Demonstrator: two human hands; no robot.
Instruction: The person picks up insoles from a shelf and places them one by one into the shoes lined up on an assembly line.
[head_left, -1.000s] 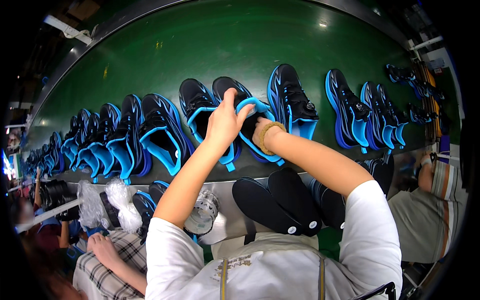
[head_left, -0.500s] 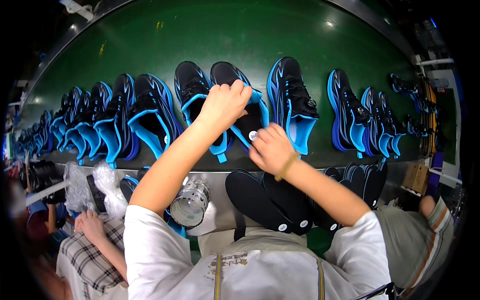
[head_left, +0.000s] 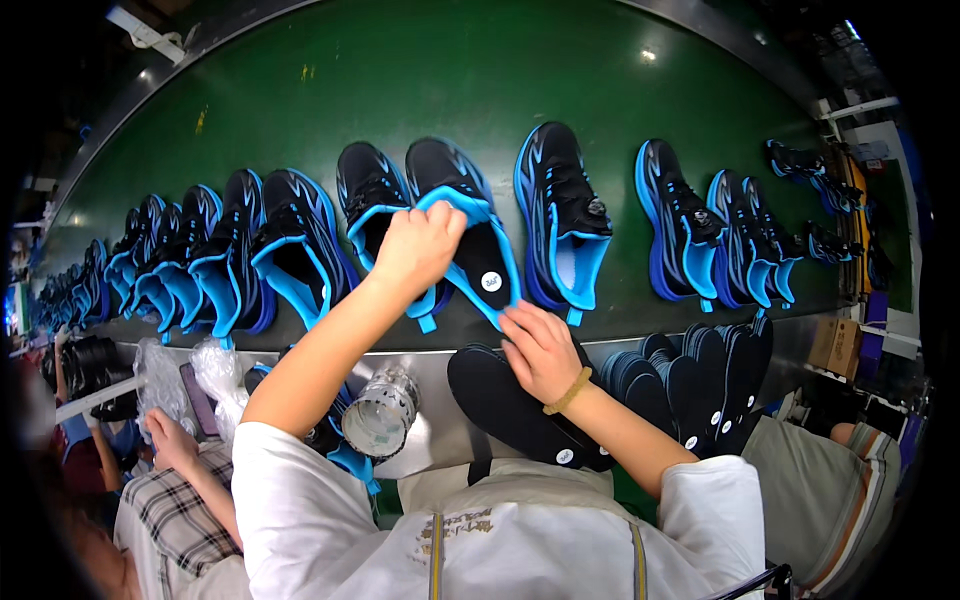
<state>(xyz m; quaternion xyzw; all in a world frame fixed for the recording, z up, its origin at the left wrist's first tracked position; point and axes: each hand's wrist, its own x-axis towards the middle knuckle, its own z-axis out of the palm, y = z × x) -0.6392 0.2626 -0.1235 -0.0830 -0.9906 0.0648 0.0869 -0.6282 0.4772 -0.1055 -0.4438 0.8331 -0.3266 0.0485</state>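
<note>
A black and blue sneaker (head_left: 440, 168) lies on the green work surface with its heel toward me. My left hand (head_left: 420, 248) is closed on the tongue and collar at its opening. Inside, a black insole (head_left: 486, 255) with a round white sticker shows at the heel end. My right hand (head_left: 545, 355) has its fingertips on the heel edge of this sneaker, the thumb partly hidden. Another sneaker (head_left: 362, 170) stands close on the left, partly behind my left hand. Below my right hand, loose black insoles (head_left: 495, 395) lie at the near edge.
More sneakers (head_left: 290, 215) run in a row to the left, others (head_left: 562, 200) to the right. Fanned insoles (head_left: 690, 375) stand at the near right. A clear jar (head_left: 380, 412) and plastic bags (head_left: 220, 378) are at the near left. People sit on both sides.
My right hand has moved from over the sneaker's opening down to its heel edge. The insole's heel now shows more plainly inside. My left hand stays at the tongue and collar.
</note>
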